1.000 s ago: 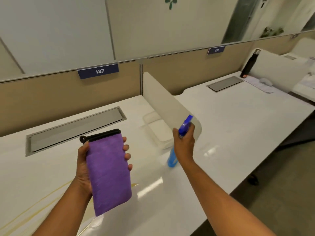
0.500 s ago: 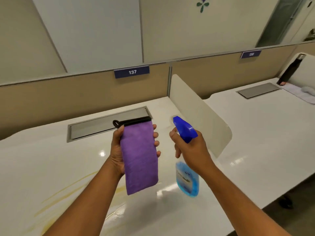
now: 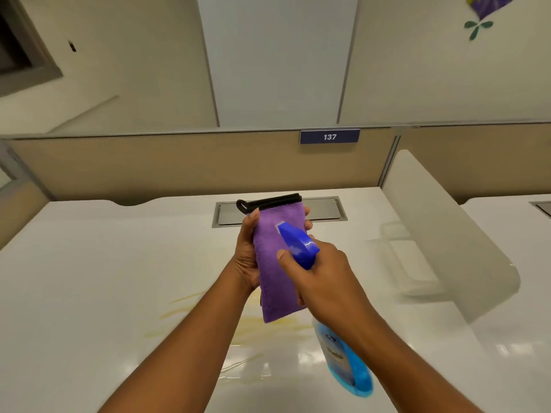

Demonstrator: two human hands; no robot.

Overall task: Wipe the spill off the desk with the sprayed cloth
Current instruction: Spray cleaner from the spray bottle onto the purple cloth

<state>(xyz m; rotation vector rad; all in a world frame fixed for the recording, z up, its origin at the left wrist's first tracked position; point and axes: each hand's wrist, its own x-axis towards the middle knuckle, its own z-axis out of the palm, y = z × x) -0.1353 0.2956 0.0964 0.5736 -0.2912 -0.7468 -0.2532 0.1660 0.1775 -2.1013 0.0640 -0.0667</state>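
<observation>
Head view: left hand [image 3: 245, 257] clamps purple cloth [image 3: 274, 281], right hand [image 3: 323, 281] clamps spray bottle [image 3: 346, 362]; partition sign [image 3: 329, 136] reads 137.

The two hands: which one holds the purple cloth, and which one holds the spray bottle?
The left hand holds the purple cloth upright; the right hand grips the blue spray bottle, nozzle aimed at the cloth.

Bright, even indoor light from overhead. Glossy desk [image 3: 89, 278] shows white glare patches near the bottom centre and at right. Soft shadow under the arms at the bottom edge. Mild motion blur overall; divider [image 3: 447, 251] and bottle [image 3: 346, 362] are smeared. Wide-angle bending curves the partition [image 3: 179, 165] and the wall lines toward the edges.
</observation>
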